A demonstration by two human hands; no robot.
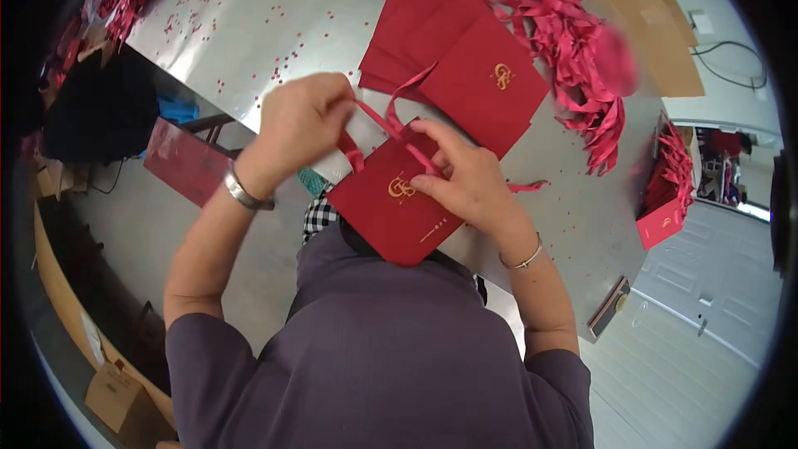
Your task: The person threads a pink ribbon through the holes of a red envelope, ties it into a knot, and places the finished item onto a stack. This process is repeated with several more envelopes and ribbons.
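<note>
Right hand [472, 181]: pinching the red bag [382, 218] up top — ribbon [378, 120] too
Left hand [301, 119]: fingers closed on the ribbon
Red bag: just below both hands
Bag stack [475, 65]: right past the right hand
Ribbon heap [559, 27]: beyond that

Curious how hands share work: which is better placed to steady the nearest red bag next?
Probably the right hand: it's over the red bag, thumb by the gold logo; the left hand holds ribbon, away from the bag.
</note>
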